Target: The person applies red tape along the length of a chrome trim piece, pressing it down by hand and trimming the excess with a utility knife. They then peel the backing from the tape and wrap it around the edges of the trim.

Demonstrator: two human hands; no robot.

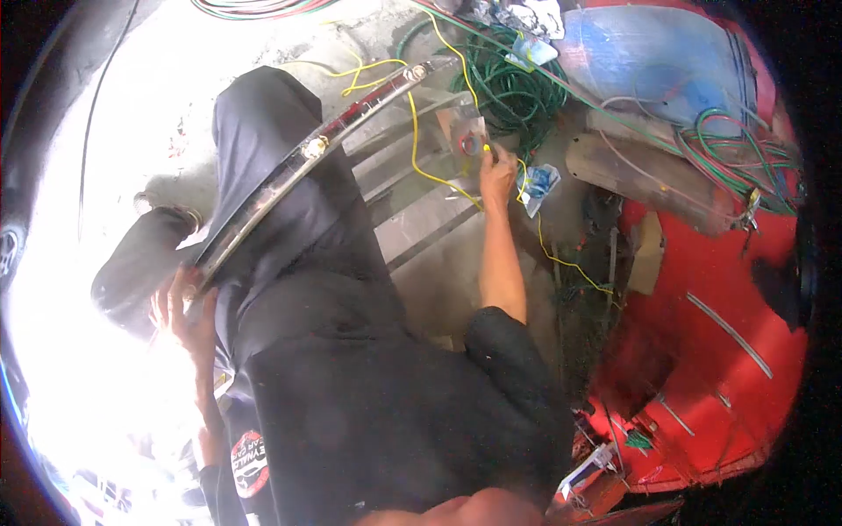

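A long curved strip (pixel 263 200) with a dark, shiny face and metal fittings lies slantwise across the dark-clothed legs. My left hand (pixel 186 307) holds its lower end, fingers around the edge, in strong glare. Farther off, my right hand (pixel 497 174) is closed on something small with a yellow tip. Just beyond those fingers is a flat pale piece (pixel 462 131) with a round reddish ring on it. A blue and white crumpled packet (pixel 540 188) lies right of my right wrist.
Yellow cord (pixel 416 145) winds over grey slats (pixel 421 228). Coiled green hose (pixel 517 92) lies at the top, near a blue drum (pixel 658 57). A rusty cylinder (pixel 645 180) and red panels (pixel 702 351) stand at the right.
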